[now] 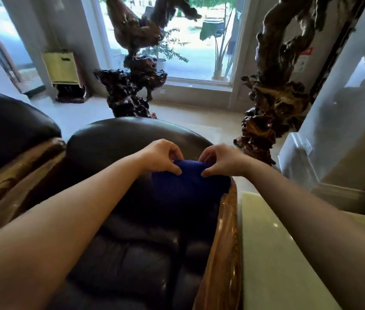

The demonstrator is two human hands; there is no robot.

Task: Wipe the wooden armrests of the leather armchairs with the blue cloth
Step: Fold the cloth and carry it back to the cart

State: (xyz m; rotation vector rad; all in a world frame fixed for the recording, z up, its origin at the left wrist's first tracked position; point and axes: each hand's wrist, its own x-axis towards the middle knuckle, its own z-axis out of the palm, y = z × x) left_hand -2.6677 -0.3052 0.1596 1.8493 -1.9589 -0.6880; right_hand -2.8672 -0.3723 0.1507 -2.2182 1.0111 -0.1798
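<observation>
A dark leather armchair (pixel 132 253) fills the lower middle of the head view. Its glossy wooden armrest (pixel 224 242) runs down the chair's right side. The blue cloth (pixel 188 186) hangs over the seat by the armrest's far end, its right edge overlapping the wood. My left hand (pixel 161 156) and my right hand (pixel 219 159) both pinch the cloth's top edge, close together. A second leather armchair (pixel 9 130) stands at the left, with its own wooden armrest (pixel 16 171).
A pale green glossy table top (pixel 277 253) abuts the armrest on the right. Two gnarled root-wood sculptures (pixel 132 92) (pixel 275 97) stand on the light floor behind the chairs. A large window (pixel 177 41) is beyond them, and a white wall at right.
</observation>
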